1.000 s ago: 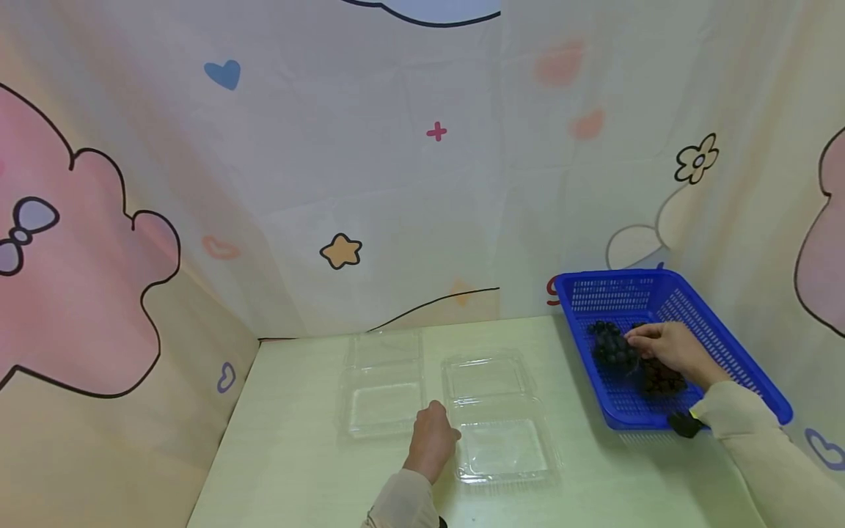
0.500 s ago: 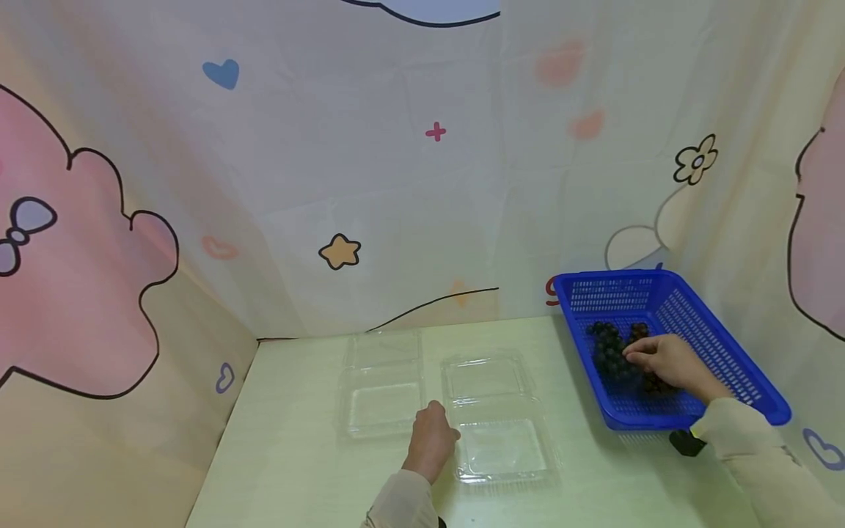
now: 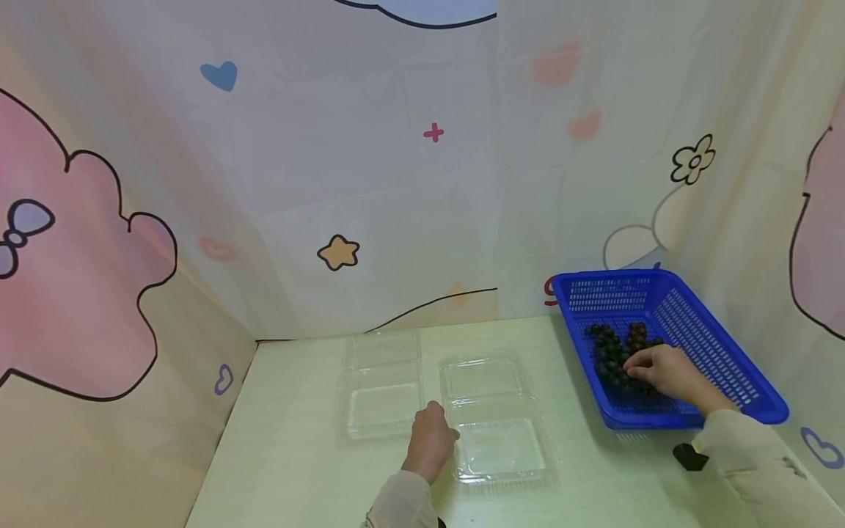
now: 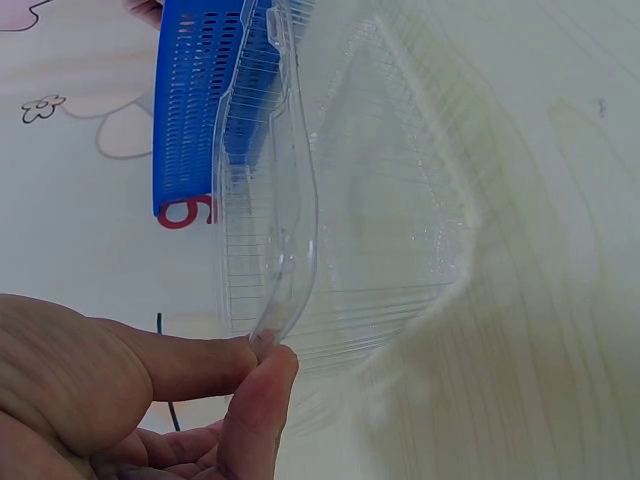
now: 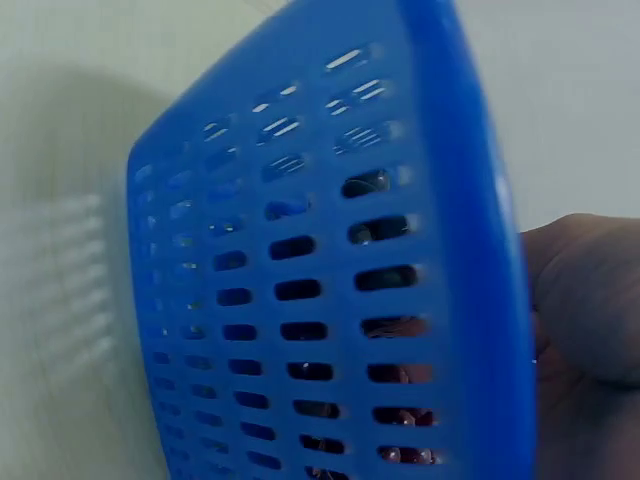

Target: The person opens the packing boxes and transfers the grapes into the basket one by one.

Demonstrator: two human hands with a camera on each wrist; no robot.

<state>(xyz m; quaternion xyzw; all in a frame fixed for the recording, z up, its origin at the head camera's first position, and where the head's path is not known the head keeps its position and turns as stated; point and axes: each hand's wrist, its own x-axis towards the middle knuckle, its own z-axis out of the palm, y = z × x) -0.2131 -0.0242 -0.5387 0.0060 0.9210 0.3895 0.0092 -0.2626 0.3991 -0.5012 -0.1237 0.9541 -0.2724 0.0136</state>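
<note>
My left hand [image 3: 431, 444] pinches the near rim of a clear plastic clamshell container [image 3: 505, 451] between thumb and finger. The left wrist view shows this grip close up, with the thumb and fingertip on the edge of the clear box [image 4: 295, 230]. At the right, my right hand [image 3: 670, 372] reaches into a blue plastic basket [image 3: 719, 345], thumb and fingers pinched at a bunch of dark grapes [image 3: 609, 352]. Redder grapes [image 3: 637, 334] lie just beyond the fingers. In the right wrist view, the basket wall [image 5: 300, 260] hides the fingertips.
A second clear clamshell container [image 3: 383, 403] lies open on the pale table [image 3: 297, 440], left of the first. A printed cloth [image 3: 396, 183] hangs behind the table and along its sides. The blue basket stands near the back right.
My right hand has moved slightly down and nearer within the basket, at the dark grapes. More of the redder grapes shows beyond it. My left hand stays at the container's rim.
</note>
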